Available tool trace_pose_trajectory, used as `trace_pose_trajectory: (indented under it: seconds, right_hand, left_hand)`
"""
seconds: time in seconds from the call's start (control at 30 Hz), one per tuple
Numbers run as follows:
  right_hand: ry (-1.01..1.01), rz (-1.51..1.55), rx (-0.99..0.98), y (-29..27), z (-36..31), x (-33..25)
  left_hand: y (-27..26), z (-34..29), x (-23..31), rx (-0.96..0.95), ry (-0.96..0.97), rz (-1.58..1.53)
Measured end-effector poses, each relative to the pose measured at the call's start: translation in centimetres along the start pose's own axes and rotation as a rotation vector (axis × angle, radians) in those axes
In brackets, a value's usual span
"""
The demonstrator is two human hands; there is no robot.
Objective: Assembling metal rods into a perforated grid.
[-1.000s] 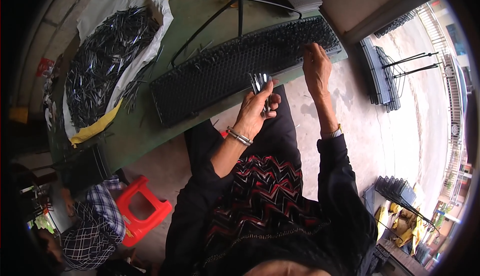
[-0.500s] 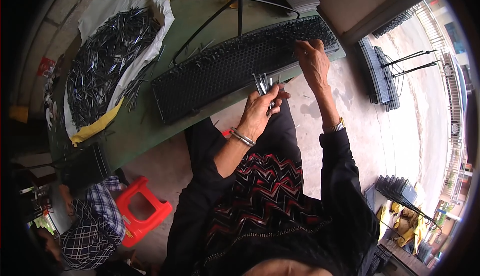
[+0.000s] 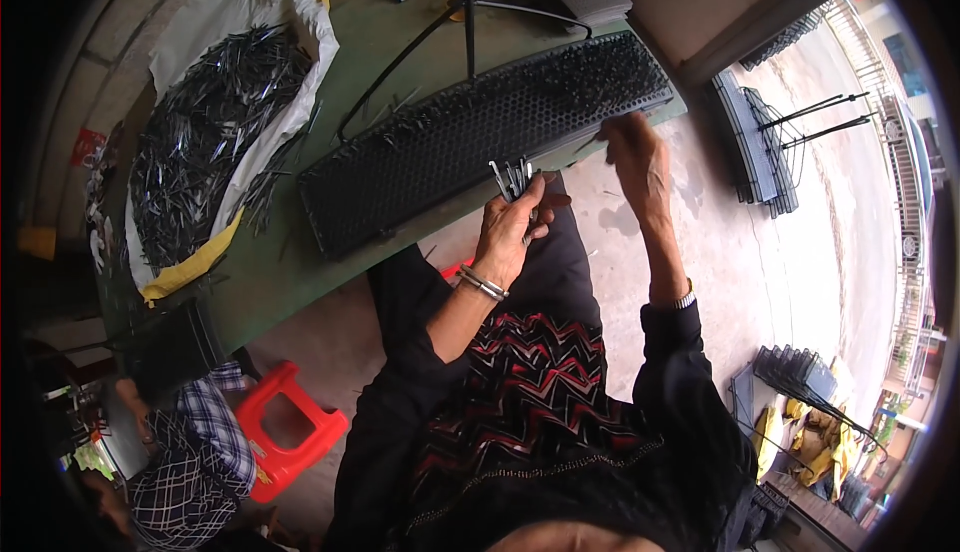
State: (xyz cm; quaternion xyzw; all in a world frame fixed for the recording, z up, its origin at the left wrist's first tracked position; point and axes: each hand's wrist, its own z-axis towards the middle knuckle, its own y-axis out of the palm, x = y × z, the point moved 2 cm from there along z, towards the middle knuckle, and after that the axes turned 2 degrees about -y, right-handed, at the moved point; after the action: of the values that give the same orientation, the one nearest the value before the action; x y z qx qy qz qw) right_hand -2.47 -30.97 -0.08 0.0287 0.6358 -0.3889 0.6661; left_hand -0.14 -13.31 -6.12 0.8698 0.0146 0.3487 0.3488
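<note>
Holding a small bundle of thin metal pins (image 3: 513, 180) in a closed fist, the left hand (image 3: 510, 232) sits near the middle of the frame, just below the front edge of the surface (image 3: 300, 282); roughly four or five pin tips stick up out of the fingers, though an exact count cannot be made out. The right hand (image 3: 635, 157) is right of centre, its fingers pressed together at the lower right end of the one long black perforated tray (image 3: 480, 137), seemingly pinching a single pin against it, though the pin itself is too small to see clearly. That tray lies diagonally across the green surface, from left of centre up towards the upper right. One heap of loose dark pins (image 3: 205, 132), far too many to count, lies on a white and yellow sack (image 3: 190, 267) in the upper left of the frame. One black tripod (image 3: 468, 12) stands on the surface in the upper middle, with three legs visible. One red plastic stool (image 3: 290, 427) stands on the floor in the lower left, and beside it one other person in a checked shirt (image 3: 185, 462) is seated. Two stacks of dark trays (image 3: 760, 137) and (image 3: 800, 377) rest on the floor at the right
</note>
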Motion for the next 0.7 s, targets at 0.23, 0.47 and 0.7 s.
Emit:
trace_pose_trajectory:
  seconds: [0.23,0.47,0.7]
  right_hand:
    - [-0.329,-0.366,0.307,0.8,3.3,3.3]
    - [-0.295,-0.365,0.238,1.0,3.9,3.2]
    - [-0.354,-0.546,0.207,1.5,3.7,3.5]
  left_hand:
    - [0.5,0.1,-0.3,-0.098,0.051,-0.011]
    - [-0.2,0.2,-0.2,-0.137,0.056,-0.041]
    - [0.5,-0.6,0.3,-0.099,0.052,-0.054]
